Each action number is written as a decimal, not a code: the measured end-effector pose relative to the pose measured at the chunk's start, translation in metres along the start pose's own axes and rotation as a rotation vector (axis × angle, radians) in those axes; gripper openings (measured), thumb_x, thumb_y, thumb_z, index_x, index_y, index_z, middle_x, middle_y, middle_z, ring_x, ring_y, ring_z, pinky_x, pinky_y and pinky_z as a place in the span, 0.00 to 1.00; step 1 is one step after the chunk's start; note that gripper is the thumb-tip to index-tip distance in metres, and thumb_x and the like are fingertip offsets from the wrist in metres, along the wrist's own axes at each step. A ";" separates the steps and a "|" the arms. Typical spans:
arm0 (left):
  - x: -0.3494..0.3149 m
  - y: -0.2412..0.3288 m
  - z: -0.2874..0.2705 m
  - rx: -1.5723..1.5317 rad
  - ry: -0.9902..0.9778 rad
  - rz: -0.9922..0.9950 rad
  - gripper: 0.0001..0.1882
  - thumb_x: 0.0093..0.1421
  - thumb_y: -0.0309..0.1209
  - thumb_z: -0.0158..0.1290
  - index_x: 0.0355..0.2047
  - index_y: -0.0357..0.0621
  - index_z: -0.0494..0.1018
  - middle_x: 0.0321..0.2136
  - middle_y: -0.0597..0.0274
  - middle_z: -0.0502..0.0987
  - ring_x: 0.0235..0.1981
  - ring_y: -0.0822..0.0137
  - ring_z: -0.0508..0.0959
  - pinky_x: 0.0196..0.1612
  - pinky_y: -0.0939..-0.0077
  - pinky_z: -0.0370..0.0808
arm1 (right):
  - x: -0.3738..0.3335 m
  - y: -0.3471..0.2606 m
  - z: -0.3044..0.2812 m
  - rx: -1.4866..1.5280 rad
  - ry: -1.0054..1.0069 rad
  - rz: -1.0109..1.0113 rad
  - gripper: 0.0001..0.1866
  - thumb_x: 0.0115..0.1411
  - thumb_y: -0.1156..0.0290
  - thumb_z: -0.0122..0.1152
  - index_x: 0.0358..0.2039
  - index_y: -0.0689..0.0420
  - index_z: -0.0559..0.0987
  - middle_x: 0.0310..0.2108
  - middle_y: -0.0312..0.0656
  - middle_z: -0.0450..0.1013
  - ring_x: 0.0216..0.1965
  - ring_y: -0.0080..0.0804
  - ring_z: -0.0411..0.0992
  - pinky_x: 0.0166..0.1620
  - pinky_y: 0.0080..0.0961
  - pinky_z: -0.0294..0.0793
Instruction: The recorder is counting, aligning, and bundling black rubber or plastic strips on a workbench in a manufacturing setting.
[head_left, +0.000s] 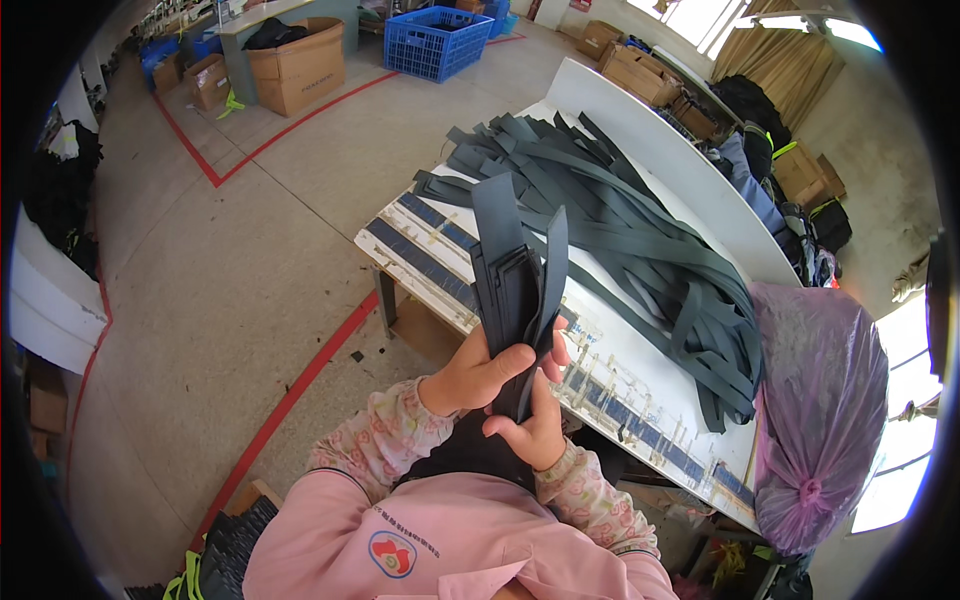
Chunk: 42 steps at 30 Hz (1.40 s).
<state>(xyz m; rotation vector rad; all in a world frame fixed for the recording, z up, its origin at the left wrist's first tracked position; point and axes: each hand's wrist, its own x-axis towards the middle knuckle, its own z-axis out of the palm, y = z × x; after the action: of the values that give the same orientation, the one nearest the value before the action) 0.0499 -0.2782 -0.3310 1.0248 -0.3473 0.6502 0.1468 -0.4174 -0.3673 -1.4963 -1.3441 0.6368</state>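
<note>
A bundle of dark grey strips [505, 275] stands upright in front of my chest, gripped in both hands. My left hand [485, 372] wraps round its lower middle, thumb across the front. Lower down on the right side, my right hand [537, 425] closes on the bundle's bottom end, its thumb pointing inward. At the top the strips fan apart, with one wide strip reaching higher than the others. Just beyond my hands, a large tangled pile of similar grey strips [620, 215] covers much of a white table [610, 290].
A tied pinkish plastic bag [820, 420] stands at the table's right end. Boxes and dark bags [800, 190] line the wall behind the table's raised white back panel [640, 120]. Farther off are a blue crate [437, 45] and a cardboard box [295, 68]. Red lines [300, 385] mark the floor.
</note>
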 end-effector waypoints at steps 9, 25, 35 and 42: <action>0.004 0.008 -0.005 0.268 -0.047 0.014 0.31 0.70 0.47 0.46 0.60 0.29 0.63 0.50 0.48 0.76 0.54 0.59 0.75 0.62 0.56 0.67 | 0.041 -0.071 -0.020 -0.165 0.054 -0.102 0.47 0.45 0.54 0.81 0.57 0.68 0.67 0.45 0.57 0.75 0.47 0.48 0.76 0.49 0.35 0.74; 0.018 0.004 0.025 -0.017 -0.197 0.034 0.20 0.70 0.41 0.48 0.54 0.38 0.65 0.40 0.59 0.73 0.33 0.74 0.73 0.38 0.76 0.72 | 0.097 -0.197 -0.112 -0.667 -0.105 -0.684 0.18 0.47 0.76 0.72 0.40 0.58 0.77 0.34 0.44 0.71 0.33 0.44 0.73 0.35 0.33 0.73; 0.015 0.002 0.019 -0.065 -0.223 -0.025 0.28 0.71 0.39 0.48 0.63 0.32 0.60 0.42 0.55 0.75 0.33 0.73 0.74 0.40 0.78 0.73 | 0.109 -0.218 -0.123 -0.644 -0.225 -0.634 0.11 0.50 0.79 0.69 0.33 0.58 0.76 0.27 0.41 0.68 0.30 0.42 0.70 0.33 0.32 0.71; 0.014 0.004 0.024 -0.047 -0.243 -0.026 0.29 0.71 0.41 0.47 0.63 0.31 0.59 0.42 0.53 0.75 0.38 0.71 0.76 0.45 0.75 0.73 | 0.112 -0.216 -0.122 -0.717 -0.364 -0.585 0.19 0.50 0.76 0.69 0.44 0.57 0.78 0.30 0.42 0.69 0.33 0.45 0.70 0.36 0.37 0.71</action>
<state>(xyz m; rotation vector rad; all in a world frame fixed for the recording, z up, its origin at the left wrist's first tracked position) 0.0588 -0.2932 -0.3090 1.0638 -0.5584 0.4921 0.1896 -0.3724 -0.1021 -1.4287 -2.3402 0.0262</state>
